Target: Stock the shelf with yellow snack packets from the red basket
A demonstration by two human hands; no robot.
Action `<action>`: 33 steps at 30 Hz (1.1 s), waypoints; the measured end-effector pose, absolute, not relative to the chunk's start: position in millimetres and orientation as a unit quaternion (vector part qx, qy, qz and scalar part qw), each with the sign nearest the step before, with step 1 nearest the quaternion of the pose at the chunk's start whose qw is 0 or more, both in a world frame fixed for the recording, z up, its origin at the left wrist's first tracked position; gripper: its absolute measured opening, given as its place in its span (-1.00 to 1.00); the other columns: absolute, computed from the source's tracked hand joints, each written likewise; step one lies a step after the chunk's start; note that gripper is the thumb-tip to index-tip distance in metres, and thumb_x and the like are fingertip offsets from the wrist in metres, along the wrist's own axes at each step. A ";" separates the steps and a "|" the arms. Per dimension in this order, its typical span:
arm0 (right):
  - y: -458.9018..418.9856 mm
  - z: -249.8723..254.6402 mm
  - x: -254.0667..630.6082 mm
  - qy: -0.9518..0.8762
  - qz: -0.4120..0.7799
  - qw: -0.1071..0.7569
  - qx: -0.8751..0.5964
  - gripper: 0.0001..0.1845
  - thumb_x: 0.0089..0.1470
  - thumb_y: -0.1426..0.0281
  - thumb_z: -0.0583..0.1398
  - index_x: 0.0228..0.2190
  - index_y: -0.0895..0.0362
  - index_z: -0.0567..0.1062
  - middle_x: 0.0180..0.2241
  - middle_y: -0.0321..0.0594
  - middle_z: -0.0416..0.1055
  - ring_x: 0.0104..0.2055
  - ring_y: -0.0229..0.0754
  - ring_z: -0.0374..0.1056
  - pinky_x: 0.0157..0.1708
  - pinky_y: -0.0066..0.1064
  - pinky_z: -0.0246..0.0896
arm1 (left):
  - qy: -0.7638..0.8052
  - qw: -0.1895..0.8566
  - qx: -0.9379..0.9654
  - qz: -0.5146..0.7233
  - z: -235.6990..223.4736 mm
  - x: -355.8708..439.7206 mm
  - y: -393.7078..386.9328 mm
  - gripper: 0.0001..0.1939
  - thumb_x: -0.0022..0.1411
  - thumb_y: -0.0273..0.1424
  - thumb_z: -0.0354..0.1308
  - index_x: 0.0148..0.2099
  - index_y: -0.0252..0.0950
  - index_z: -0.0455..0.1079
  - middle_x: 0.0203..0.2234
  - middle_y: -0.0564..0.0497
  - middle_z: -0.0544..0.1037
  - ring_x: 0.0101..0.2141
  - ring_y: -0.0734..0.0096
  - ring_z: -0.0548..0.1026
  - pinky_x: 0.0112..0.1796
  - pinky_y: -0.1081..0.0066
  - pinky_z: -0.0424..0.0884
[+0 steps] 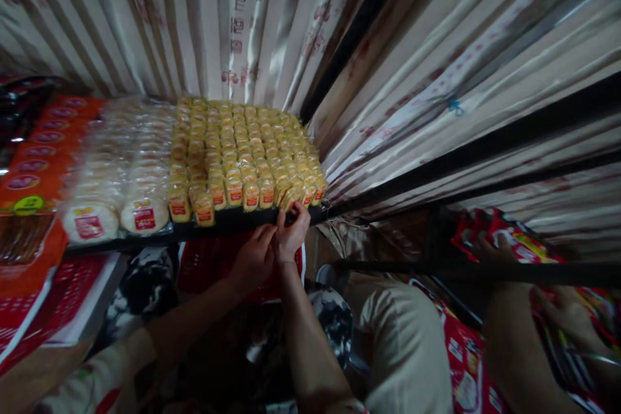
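Note:
Rows of small yellow snack packets [252, 149] in clear wrap with red labels stand tightly packed on a dark shelf [228, 225]. My right hand [294, 233] is at the shelf's front edge, its fingers curled on a slightly tilted yellow packet [292, 196] near the right end of the front row. Just left of it and lower, my left hand [256, 255] has its fingers bent together beside my right wrist; whatever may be in them is hidden.
Left of the yellow packets stand round white crackers [144, 217] in clear packs and an orange package [36, 162]. Pleated printed curtains [237, 19] hang behind, crossed by dark bars [466, 142]. At right, another person's hands [567, 317] are among red packages [514, 236].

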State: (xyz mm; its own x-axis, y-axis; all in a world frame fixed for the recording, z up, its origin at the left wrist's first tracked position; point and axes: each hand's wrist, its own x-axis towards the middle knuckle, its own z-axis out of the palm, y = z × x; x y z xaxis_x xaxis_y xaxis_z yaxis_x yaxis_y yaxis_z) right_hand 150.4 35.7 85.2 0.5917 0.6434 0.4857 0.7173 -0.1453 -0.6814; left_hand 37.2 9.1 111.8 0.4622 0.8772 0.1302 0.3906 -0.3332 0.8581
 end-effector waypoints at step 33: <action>11.2 96.5 134.2 -0.490 -0.019 0.502 -0.712 -0.79 0.12 0.30 0.07 -0.24 0.16 0.35 -0.23 -0.08 0.31 -0.18 -0.15 0.27 -0.30 -0.33 0.29 | 0.660 0.150 0.605 0.420 128.0 -75.3 31.2 -0.71 0.16 -0.42 -0.01 -0.04 -0.31 0.26 -0.22 -0.09 0.39 -0.27 0.34 0.41 -0.14 0.27 0.39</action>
